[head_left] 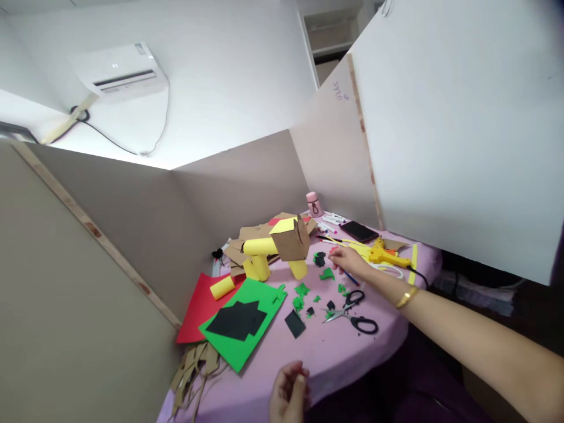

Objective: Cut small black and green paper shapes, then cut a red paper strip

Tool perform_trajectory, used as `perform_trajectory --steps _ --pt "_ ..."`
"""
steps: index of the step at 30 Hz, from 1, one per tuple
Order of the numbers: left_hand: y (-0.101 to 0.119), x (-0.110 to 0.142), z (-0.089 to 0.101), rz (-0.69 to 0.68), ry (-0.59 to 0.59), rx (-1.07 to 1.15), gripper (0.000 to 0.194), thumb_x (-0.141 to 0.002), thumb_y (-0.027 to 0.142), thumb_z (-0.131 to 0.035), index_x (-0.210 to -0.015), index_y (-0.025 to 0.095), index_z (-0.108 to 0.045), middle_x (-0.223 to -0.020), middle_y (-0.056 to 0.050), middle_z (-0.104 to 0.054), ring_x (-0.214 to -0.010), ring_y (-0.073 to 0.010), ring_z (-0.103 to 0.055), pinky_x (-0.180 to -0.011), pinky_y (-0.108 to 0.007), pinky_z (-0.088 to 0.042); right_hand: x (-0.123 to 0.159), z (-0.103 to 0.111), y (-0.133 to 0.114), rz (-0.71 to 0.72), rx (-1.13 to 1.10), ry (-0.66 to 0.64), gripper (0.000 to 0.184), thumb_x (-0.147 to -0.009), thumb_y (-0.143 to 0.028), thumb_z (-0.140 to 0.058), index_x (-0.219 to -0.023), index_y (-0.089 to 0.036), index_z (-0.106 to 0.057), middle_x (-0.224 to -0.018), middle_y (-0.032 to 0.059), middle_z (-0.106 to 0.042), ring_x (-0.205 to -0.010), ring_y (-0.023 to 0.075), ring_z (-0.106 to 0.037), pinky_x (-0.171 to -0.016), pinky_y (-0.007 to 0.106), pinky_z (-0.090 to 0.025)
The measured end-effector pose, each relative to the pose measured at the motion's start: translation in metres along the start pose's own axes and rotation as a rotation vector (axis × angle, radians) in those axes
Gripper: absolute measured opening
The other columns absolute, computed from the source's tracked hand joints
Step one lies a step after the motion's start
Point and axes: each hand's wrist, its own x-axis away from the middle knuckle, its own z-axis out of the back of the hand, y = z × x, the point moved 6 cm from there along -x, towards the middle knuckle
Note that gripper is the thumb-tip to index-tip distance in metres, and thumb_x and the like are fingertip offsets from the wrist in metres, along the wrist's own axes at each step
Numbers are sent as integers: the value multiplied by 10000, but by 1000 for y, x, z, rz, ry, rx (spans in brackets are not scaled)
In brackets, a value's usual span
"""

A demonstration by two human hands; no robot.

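My left hand (288, 390) is at the table's front edge, fingers curled toward the thumb; whatever they hold, if anything, is too small to make out. My right hand (349, 261) reaches over the table with its fingertips close together, beside a small red scrap (333, 250) and black paper scraps (319, 259). A blue pencil (352, 279) lies partly beneath it. Nearer me are open scissors (350, 314) with black handles, green paper scraps (302, 289) and a black paper square (295, 324). Left of my right hand stands a yellow paper figure (259, 247) with a cardboard box (288, 242) at its end.
A yellow glue gun (388, 254) with its cord lies at right, near a phone (359, 231) and markers (328, 227). A pink bottle (314, 204) stands at the back. Green sheet (240, 352), red sheet (194, 317) and cardboard strips (194, 367) lie left. Partitions (238, 176) enclose the table.
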Motion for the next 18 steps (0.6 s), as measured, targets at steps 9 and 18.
perform_trajectory --steps 9,18 --pt "57 -42 -34 -621 -15 -868 342 -759 247 -522 -1035 81 -639 -1073 -197 -649 -1045 -326 -558 -933 -453 -417 116 -43 8 262 -41 -125 136 -861 -175 -512 -811 -150 -635 -568 -35 -575 -466 105 -510 -474 217 -391" --pt "67 -43 -49 -843 -27 -1195 254 -837 133 -459 -755 135 -700 -721 -127 -722 -722 -281 -667 -683 -376 -516 163 -83 13 271 -144 -264 146 -777 -179 -514 -728 -154 -650 -525 -21 -562 -444 111 -477 -447 207 -345"
